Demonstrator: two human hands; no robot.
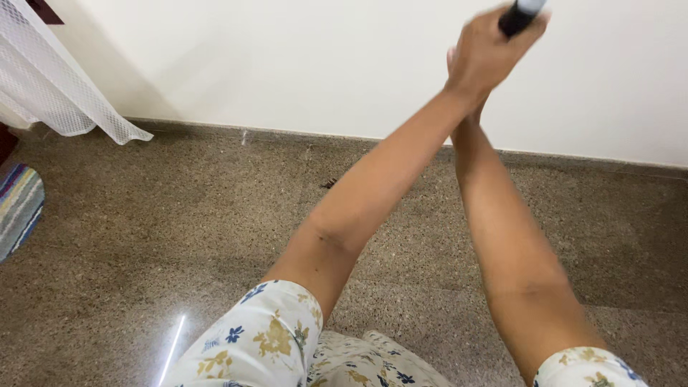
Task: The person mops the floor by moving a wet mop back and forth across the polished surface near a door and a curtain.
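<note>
The left hand [487, 54] has its fingers wrapped tight around a black handle [519, 16]. The right hand [453, 61] hides behind it; its fingers cannot be seen.

Probably home: speckled stone floor [179, 236], net curtain [50, 79], striped mat [18, 204].

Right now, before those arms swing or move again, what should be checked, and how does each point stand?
1. Grip: left hand is wrapped round the dark handle: ok.
2. Right hand: hidden behind the left one, so its hold: cannot tell.
3. What the handle carries: it runs out of the top of the picture: cannot tell.
4. Wall: close ahead of the raised hands: not ok.
5. Floor beneath the arms: bare speckled stone: ok.
6. White net curtain and striped mat: far off to the left: ok.
</note>
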